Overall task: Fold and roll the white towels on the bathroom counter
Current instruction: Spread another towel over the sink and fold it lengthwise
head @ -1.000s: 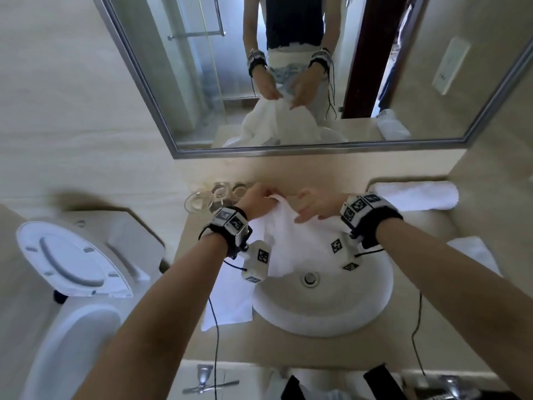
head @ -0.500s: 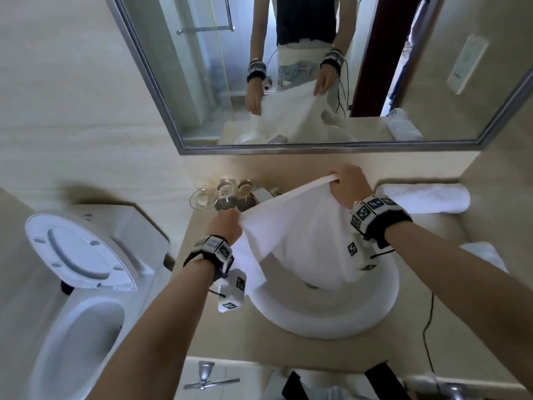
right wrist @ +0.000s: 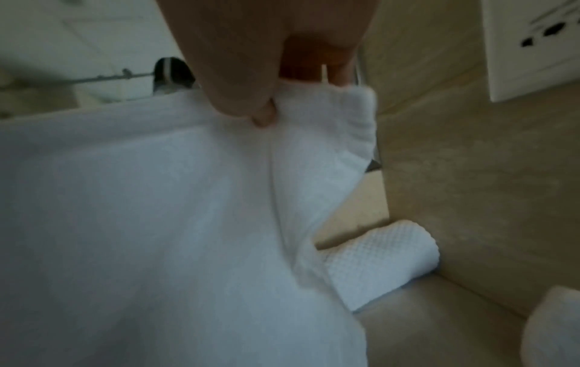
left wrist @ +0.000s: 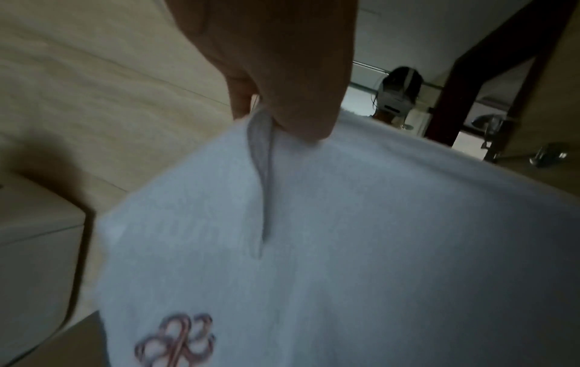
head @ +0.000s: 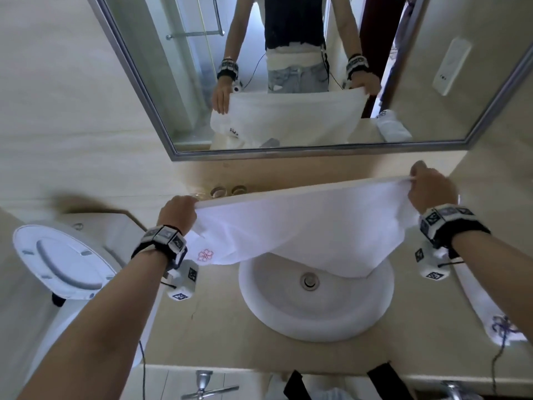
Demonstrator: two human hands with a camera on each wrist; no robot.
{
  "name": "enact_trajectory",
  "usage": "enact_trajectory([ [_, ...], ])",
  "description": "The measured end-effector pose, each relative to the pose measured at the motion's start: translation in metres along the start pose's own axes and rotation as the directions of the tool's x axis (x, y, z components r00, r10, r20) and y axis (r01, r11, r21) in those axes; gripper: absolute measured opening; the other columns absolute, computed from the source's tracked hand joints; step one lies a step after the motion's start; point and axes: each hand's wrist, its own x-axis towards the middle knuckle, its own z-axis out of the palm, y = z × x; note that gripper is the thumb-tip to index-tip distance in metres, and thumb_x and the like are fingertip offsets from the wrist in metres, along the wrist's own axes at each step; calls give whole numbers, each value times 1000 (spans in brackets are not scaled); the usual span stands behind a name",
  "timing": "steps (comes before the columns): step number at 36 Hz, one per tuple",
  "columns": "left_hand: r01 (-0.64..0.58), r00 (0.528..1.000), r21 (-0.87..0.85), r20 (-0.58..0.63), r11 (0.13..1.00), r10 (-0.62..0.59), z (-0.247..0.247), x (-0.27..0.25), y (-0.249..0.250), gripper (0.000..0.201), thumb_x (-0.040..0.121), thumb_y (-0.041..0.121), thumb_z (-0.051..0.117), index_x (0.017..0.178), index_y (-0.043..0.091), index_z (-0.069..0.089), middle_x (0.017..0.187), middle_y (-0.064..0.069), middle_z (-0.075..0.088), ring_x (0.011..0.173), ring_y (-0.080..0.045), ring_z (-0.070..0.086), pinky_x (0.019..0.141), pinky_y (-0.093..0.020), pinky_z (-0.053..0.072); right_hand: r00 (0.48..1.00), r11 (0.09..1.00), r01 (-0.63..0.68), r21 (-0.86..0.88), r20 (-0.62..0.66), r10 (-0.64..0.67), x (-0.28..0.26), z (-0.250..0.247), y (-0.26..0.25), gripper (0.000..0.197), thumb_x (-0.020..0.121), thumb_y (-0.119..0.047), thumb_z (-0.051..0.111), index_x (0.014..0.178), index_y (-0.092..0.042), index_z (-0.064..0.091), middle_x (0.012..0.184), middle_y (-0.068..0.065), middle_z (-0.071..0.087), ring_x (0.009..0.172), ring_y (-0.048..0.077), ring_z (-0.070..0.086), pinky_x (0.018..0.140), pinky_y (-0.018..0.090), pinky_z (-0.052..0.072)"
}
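Observation:
A white towel point(head: 302, 226) with a pink embroidered flower hangs spread wide above the sink point(head: 317, 307). My left hand point(head: 178, 210) pinches its top left corner, and my right hand point(head: 429, 189) pinches its top right corner, held higher. The top edge is stretched taut between them. The left wrist view shows my left hand point(left wrist: 282, 104) with thumb and fingers closed on the towel point(left wrist: 345, 236). In the right wrist view my right hand point(right wrist: 267, 99) grips the bunched corner of the towel point(right wrist: 157, 223). The towel's lower edge droops into the basin.
A rolled white towel point(right wrist: 386, 260) lies at the back right of the counter point(head: 219, 321). Another white towel point(head: 487, 307) with purple embroidery lies along the right side. Glasses point(head: 227, 192) stand by the wall behind the towel. A toilet point(head: 60, 264) with raised lid is left. A mirror point(head: 288, 82) hangs above.
My hands moved far apart, left hand leftward and right hand rightward. The bunched towel came up out of the sink and now hangs open and stretched between them.

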Motion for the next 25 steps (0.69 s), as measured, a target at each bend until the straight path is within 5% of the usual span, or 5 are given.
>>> enact_trajectory([
  [7,-118,934,-15,-342,993,105,-29,15,8,17,66,-14,52,75,-7,64,78,-25,61,78,-40,59,61,-44,45,928,977,-78,200,-343,145,26,-45,16,29,82,7,40,108,-4,48,106,32,54,95,47,54,76,50,45],
  [13,-406,839,-9,-400,914,369,-30,4,7,20,55,-10,50,67,-3,66,67,-19,63,67,-36,60,60,-38,48,913,955,-178,236,-324,250,17,-58,38,31,78,2,39,107,-2,49,115,31,50,106,43,49,81,47,39],
  [16,-397,879,54,-265,916,397,-8,-14,1,26,54,-15,62,74,-1,71,72,-20,67,69,-38,64,61,-41,52,929,933,-295,206,-165,330,1,-38,66,41,73,-13,34,99,4,60,104,35,58,100,47,56,83,49,42],
  [19,-366,928,164,-2,916,372,20,-38,-4,29,74,1,61,100,7,74,101,-14,72,95,-34,66,83,-40,54,956,962,-265,69,-110,271,-32,-4,93,38,71,-15,39,85,7,66,91,33,61,89,46,58,82,49,46],
  [25,-382,853,295,477,876,212,76,-99,-7,26,83,11,51,102,15,68,111,-4,68,104,-23,63,88,-27,48,905,971,-204,-127,354,237,-116,38,124,27,94,-11,44,106,1,65,107,22,64,100,36,60,80,35,47],
])
